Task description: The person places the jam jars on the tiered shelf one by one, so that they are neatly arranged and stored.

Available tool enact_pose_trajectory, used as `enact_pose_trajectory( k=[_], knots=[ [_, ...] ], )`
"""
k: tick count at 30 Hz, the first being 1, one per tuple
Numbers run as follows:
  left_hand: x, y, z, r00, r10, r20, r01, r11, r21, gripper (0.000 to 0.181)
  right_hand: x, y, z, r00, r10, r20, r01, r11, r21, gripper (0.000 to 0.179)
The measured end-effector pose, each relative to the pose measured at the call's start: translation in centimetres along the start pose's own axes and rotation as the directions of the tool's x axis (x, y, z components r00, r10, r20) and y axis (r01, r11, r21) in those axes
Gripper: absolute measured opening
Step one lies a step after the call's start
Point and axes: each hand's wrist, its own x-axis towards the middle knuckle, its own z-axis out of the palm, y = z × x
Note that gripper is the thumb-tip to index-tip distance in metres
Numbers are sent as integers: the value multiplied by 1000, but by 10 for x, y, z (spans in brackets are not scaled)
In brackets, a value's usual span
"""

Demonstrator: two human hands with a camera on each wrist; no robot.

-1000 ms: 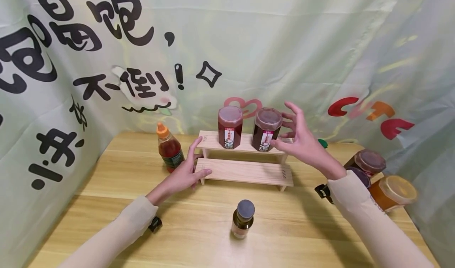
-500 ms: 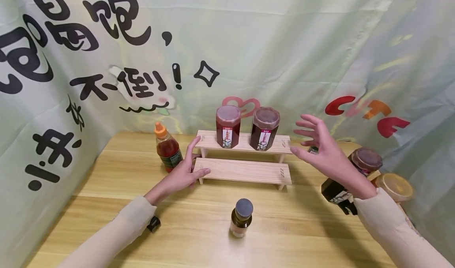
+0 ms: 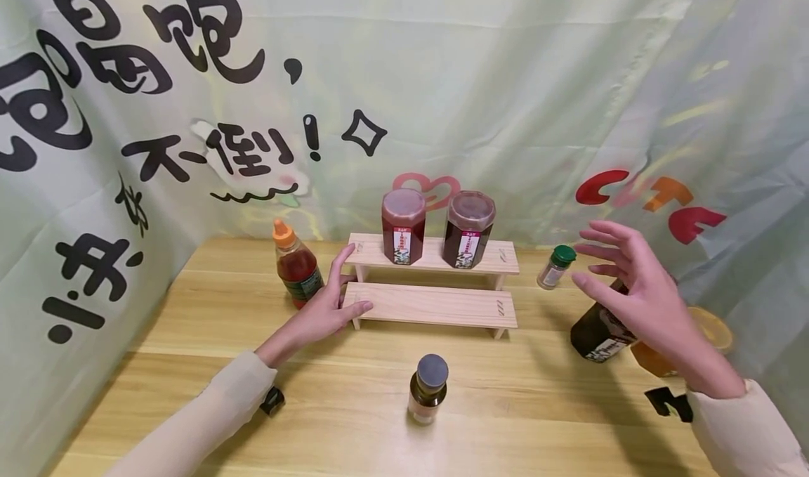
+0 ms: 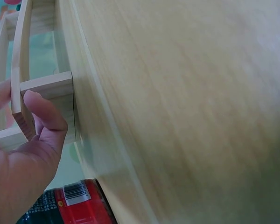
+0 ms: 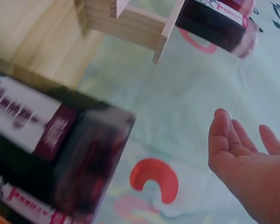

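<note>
The left hand [image 3: 325, 308] rests on the left end of the wooden step shelf [image 3: 436, 305] at the centre of the frame, fingers straight, thumb against the lower step's end and fingertips by the upper step; the left wrist view shows the thumb [image 4: 46, 114] pressed on the end board. The right hand [image 3: 638, 294] hangs open at the right of the frame, fingers spread and holding nothing, just above a dark jar [image 3: 597, 333] with a white and red label, its print too blurred to read.

Two dark jars [image 3: 402, 225] [image 3: 469, 228] stand upright on the upper step, well in from its edges; the lower step is bare along its length. A small green-capped bottle [image 3: 555, 266] stands between the shelf's right end and the right hand. An orange-capped sauce bottle [image 3: 294, 265] stands just left of the left hand. A grey-capped bottle [image 3: 428, 387] stands alone at lower centre, with open table [image 3: 189, 301] all round it.

The cloth backdrop [image 3: 505, 76] closes the table's far and side edges; it bears large black Chinese characters at upper left and coloured letters "CUTE" at right.
</note>
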Motion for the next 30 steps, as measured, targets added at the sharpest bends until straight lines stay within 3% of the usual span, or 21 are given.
enact_pose_trajectory(
  k=[20, 30],
  knots=[
    [-1, 6, 1, 1000, 24, -6, -23, 999, 35, 108, -54, 37, -24, 993, 78, -90, -81, 996, -35, 76],
    [-2, 1, -1, 1000, 10, -10, -9, 999, 35, 107, -80, 40, -38, 972, 145, -184, -168, 979, -119, 79]
  ],
)
